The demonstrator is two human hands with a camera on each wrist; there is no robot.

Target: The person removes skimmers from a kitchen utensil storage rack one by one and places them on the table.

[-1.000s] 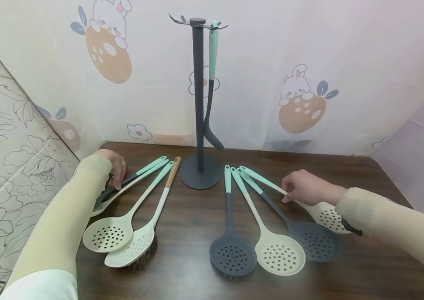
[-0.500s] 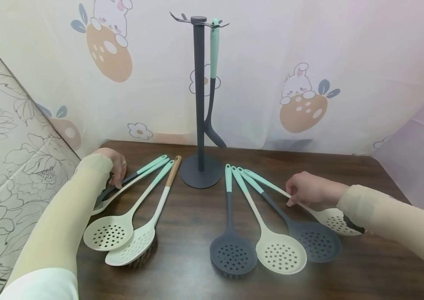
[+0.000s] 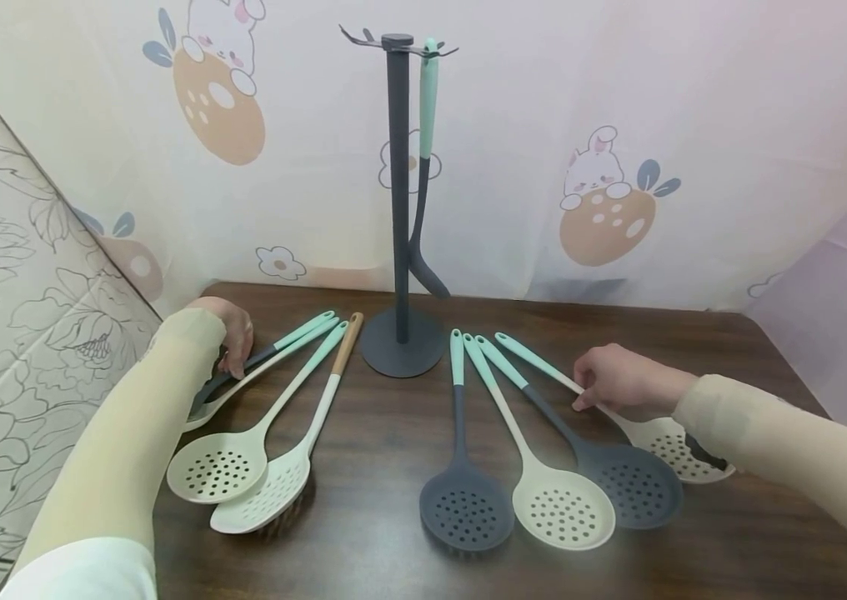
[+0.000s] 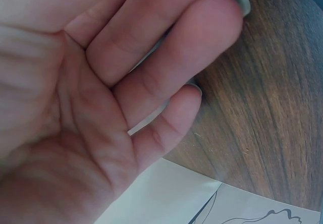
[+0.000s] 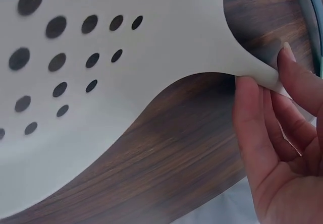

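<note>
My right hand [image 3: 618, 379] pinches the lower shaft of a cream skimmer [image 3: 682, 446] with a mint handle, at the right of the table. Up close in the right wrist view, thumb and fingers close round the shaft just behind the perforated bowl [image 5: 116, 67]. My left hand [image 3: 228, 333] is at far left, its fingertips around the shaft of a dark grey utensil with a mint handle [image 3: 302, 331]; that utensil's head is mostly hidden. Palm and bent fingers [image 4: 166, 57] fill the left wrist view. A light utensil [image 3: 273, 362] lies just beside it.
A dark rack [image 3: 398, 200] holds a hanging dark ladle-like utensil [image 3: 426, 167]. Left of centre lie a cream skimmer [image 3: 217, 468] and a white slotted turner [image 3: 269, 496] with a wooden handle. Two dark skimmers [image 3: 466, 506] [image 3: 633, 486] flank another cream skimmer [image 3: 564, 508] on the table [image 3: 363, 550].
My right hand has shifted slightly right with the cream skimmer, whose handle end now lies apart from the neighbouring dark skimmer's handle. My left hand stays in place.
</note>
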